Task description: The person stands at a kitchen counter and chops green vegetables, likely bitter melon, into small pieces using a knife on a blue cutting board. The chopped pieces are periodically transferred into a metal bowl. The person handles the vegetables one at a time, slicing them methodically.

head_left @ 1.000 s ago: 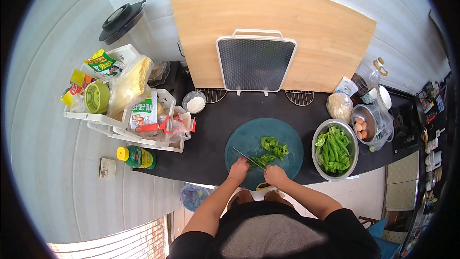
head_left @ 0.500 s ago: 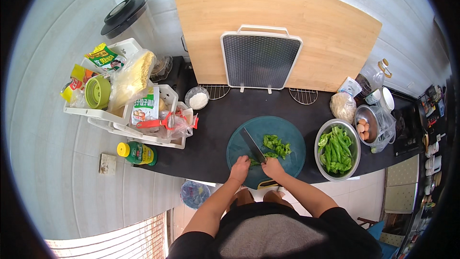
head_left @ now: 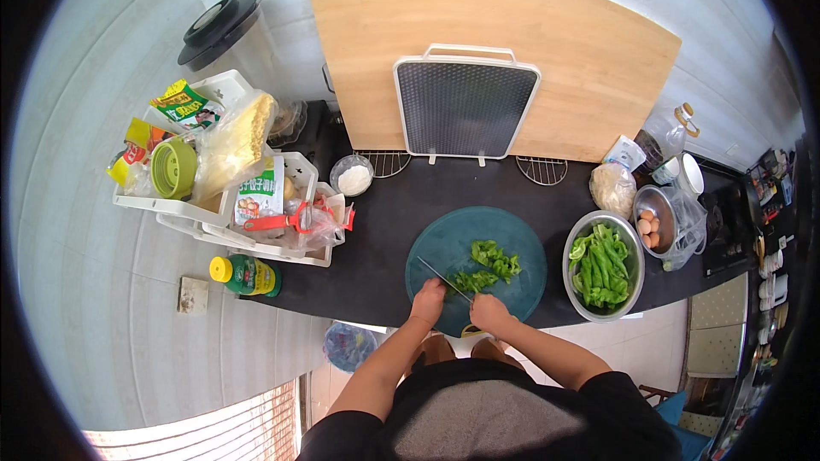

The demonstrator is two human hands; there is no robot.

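My right hand (head_left: 490, 312) is closed round the handle of a kitchen knife (head_left: 441, 276). The blade is seen nearly edge-on and slants up and left across the near part of a round dark green cutting board (head_left: 427, 243). Just left of the blade, my left hand (head_left: 428, 299) has its fingers curled down on a piece of green pepper (head_left: 449, 292), mostly hidden by the hand and knife. Beyond the blade lie two small heaps of cut green pepper (head_left: 495, 259), the nearer one right beside the knife.
Right of the board stands a steel bowl (head_left: 640, 286) of whole green peppers, with a smaller bowl of eggs (head_left: 648, 226) behind. A small bowl of white powder (head_left: 353, 177), white baskets (head_left: 205, 222) of packages and a yellow-capped bottle (head_left: 248, 275) are at left. Boards lean against the wall.
The knife has turned from showing its flat face to nearly edge-on, its tip lower and further left. More cut pepper shows beyond the blade. My right hand has shifted slightly toward me.
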